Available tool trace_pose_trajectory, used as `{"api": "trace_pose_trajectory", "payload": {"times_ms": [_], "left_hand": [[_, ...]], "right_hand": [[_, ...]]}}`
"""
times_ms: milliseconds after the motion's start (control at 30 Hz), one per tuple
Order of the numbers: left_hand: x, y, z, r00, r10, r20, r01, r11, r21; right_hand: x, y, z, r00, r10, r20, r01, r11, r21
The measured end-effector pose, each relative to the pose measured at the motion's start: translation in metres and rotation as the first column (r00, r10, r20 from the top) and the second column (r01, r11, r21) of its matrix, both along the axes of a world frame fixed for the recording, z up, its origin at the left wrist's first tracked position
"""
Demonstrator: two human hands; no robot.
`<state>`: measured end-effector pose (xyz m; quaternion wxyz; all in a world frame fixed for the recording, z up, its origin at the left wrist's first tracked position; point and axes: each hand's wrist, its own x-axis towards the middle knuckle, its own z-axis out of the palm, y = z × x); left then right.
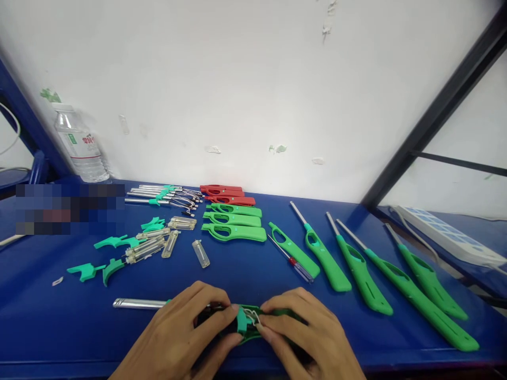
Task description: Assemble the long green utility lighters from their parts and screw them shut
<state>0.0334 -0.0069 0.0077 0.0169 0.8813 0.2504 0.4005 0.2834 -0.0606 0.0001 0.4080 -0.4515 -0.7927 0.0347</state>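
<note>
In front of me lies an opened green lighter shell, with a metal tube reaching out to the left. My left hand is closed, its thumb and fingertips pinching a teal trigger inside the shell. Thin white wires loop up beside the trigger. Closed at the shell's right part, my right hand pinches these wires between thumb and fingers. Both hands cover much of the shell, so most of its inside is hidden.
Clear fuel tanks and loose teal triggers lie left. Metal tubes with wires, red shells and green shells lie behind. A screwdriver and several long green lighters lie right. A bottle stands back left.
</note>
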Motion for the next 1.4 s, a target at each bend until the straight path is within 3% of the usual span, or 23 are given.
{"api": "trace_pose_trajectory", "payload": {"times_ms": [567, 1067, 1400], "left_hand": [[0.0012, 0.004, 0.002, 0.999, -0.047, 0.009, 0.047, 0.996, -0.081], [-0.0029, 0.0022, -0.0008, 0.999, -0.045, -0.019, 0.044, 0.998, -0.044], [-0.0052, 0.0035, -0.0039, 0.998, -0.054, -0.038, 0.05, 0.995, -0.088]], "right_hand": [[0.0002, 0.0003, 0.0011, 1.0, 0.011, -0.006, -0.011, 1.0, 0.003], [-0.0017, 0.0005, -0.0034, 0.998, 0.019, -0.056, -0.018, 1.0, 0.005], [0.0003, 0.0029, -0.0031, 0.998, 0.019, -0.061, -0.018, 1.0, 0.005]]}}
